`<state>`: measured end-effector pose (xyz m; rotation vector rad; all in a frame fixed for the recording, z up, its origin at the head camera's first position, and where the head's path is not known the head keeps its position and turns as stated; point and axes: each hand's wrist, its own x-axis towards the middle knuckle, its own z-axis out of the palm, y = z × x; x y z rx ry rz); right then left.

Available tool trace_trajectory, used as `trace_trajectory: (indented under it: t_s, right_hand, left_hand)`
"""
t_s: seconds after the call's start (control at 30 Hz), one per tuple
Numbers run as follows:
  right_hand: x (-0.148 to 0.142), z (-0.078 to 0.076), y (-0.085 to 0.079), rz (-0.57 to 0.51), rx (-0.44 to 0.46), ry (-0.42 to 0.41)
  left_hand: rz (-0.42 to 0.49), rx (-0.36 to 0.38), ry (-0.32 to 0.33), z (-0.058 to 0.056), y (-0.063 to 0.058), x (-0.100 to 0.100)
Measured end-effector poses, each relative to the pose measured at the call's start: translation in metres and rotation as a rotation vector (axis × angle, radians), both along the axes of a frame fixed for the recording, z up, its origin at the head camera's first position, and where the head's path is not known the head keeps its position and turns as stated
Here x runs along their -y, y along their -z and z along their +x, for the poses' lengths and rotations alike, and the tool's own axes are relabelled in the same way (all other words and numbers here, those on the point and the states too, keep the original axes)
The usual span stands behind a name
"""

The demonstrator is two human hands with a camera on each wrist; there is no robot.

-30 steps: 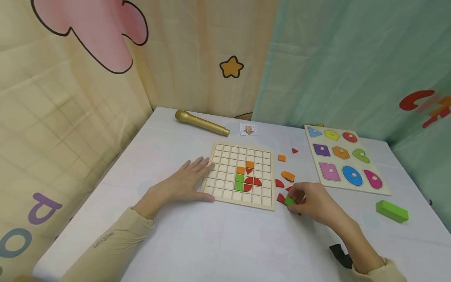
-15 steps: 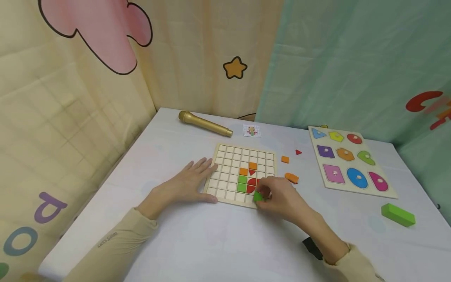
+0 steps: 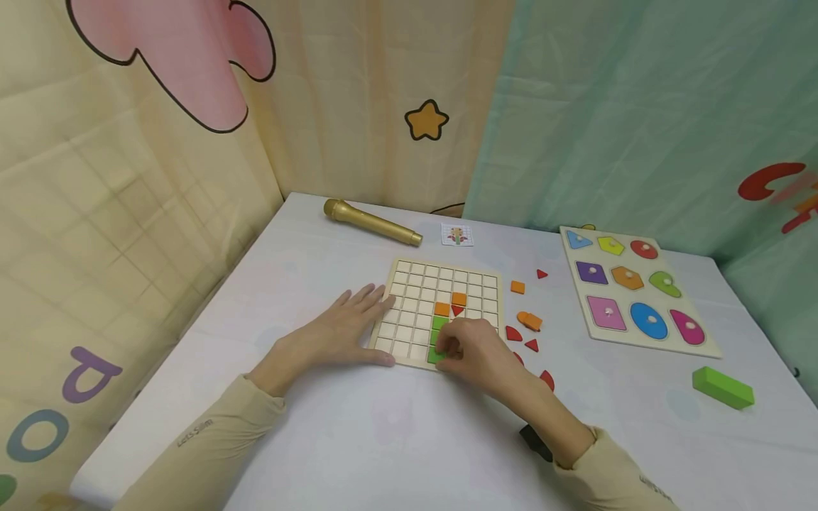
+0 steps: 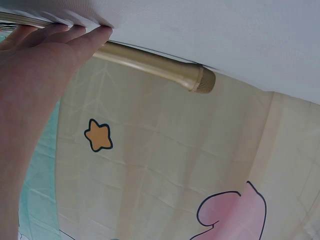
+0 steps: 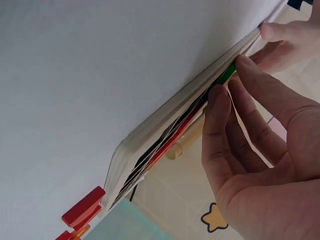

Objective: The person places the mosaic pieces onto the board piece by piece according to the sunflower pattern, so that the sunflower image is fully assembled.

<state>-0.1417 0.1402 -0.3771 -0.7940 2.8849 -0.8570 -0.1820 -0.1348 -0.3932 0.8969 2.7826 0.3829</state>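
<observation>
My left hand (image 3: 332, 332) lies with spread fingers against the left edge of the wooden grid board (image 3: 410, 290). Between thumb and fingertips, my right hand (image 3: 481, 355) pinches a green square tile (image 3: 435, 355) at the board's lowest row. That tile (image 5: 228, 73) shows edge-on in the right wrist view, at the board's surface. Another green tile (image 3: 439, 323) is above it in the same column, followed by an orange square (image 3: 442, 309). A second orange square (image 3: 459, 299) and a red triangle (image 3: 456, 311) sit beside these. My right hand covers the red quarter-circles on the board.
Loose red pieces (image 3: 513, 333) and orange pieces (image 3: 530, 321) lie right of the board. Beyond it are a gold microphone (image 3: 373, 223) and a small pattern card (image 3: 456, 235). A shape puzzle (image 3: 639, 294) and a green block (image 3: 723, 387) stand at the right.
My right hand has carried the green tile left from the loose pieces onto the board, down to the lowest row. My left hand has stayed at the board's edge.
</observation>
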Motion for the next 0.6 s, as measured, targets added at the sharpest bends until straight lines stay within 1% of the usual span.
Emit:
trace_trajectory:
  t_s: [0.13,0.37,0.43,0.5,0.6]
  right_hand:
    - [-0.001,0.001,0.001,-0.018,-0.005,0.007]
    - [-0.006,0.003,-0.002,-0.029,-0.017,0.022]
    - [-0.014,0.005,-0.006,-0.030,-0.025,0.040]
    - [-0.025,0.007,-0.010,-0.032,-0.013,0.065]
    - [-0.047,0.009,-0.017,-0.015,0.000,0.134]
  left_hand:
    - [-0.008,0.003,-0.005,0.001,-0.001,0.000]
    - [-0.003,0.004,-0.007,0.000,0.003,0.000]
    - [-0.001,0.007,-0.007,0.000,0.003,0.000]
    - [-0.003,0.006,-0.005,-0.001,0.003,0.000]
    - [-0.019,0.008,-0.010,-0.002,0.002,0.000]
